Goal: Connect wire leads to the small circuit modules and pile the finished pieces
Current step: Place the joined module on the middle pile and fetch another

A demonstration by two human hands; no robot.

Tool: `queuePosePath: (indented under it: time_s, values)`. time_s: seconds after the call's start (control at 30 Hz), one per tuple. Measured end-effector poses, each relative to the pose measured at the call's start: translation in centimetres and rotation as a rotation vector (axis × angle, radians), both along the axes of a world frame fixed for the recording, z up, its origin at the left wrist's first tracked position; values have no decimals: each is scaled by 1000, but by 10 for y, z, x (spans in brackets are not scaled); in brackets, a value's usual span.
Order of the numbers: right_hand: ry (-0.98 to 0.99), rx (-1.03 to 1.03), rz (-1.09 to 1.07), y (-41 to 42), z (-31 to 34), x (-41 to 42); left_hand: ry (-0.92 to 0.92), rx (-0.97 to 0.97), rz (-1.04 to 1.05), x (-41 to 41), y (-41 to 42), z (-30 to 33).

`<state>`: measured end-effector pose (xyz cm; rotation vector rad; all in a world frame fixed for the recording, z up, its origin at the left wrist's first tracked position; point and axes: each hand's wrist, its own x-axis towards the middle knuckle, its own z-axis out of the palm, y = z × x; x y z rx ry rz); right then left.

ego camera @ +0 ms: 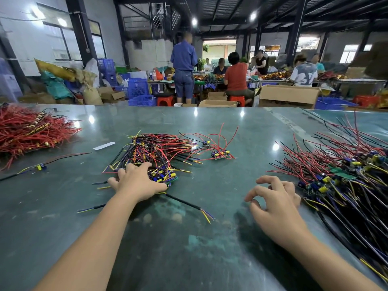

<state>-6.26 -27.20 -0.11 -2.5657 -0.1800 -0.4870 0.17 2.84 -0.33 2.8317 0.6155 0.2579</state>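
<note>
Green table (210, 127) — left hand (138, 183) on middle pile (155, 152); right hand (275, 202) hovers.

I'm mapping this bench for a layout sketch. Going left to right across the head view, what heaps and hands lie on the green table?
Heap of red wires → left hand on the middle pile of wired modules → small cluster of modules with red leads → right hand → big right-side pile of black-sleeved modules.

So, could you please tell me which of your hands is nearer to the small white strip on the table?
Left. The left hand rests on the middle wire pile, just below-right of the white strip; the right hand is far off to the right.
</note>
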Motion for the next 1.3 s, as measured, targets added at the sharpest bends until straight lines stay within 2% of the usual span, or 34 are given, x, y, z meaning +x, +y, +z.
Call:
queuePosePath:
  time_s: [0.1,0.23,0.4,0.47,0.6,0.67,0.77,0.83,0.97,1.07,1.17,1.3]
  values:
    - [-3,1,6,2,-1,0,-66,-117,-16,-1,-2,0]
    - [-14,6,22,2,-1,-1,-215,-364,-22,-3,-6,5]
    - [53,65,137,1,1,0,-403,-594,-260,-13,-25,15]
    - [171,258,201,4,4,-2,-430,-621,-383,-22,-43,19]
    - [605,1041,341,13,10,-8,-441,-555,-601,-44,-85,18]
    - [716,1151,446,13,9,-10,-410,-493,-731,-53,-103,13]
    - [682,1223,468,12,8,-11,-397,-425,-841,-59,-114,10]
    - [634,1302,458,11,7,-8,-463,-415,-848,-61,-112,12]
    - [556,1511,420,7,13,-3,-743,-352,-743,-62,-104,22]
    - [502,1688,412,2,20,-2,-953,-345,-792,-65,-102,26]
    - [436,1759,419,0,21,-2,-889,-396,-870,-68,-101,26]
    - [390,1701,476,0,22,-4,-732,-340,-808,-65,-105,21]
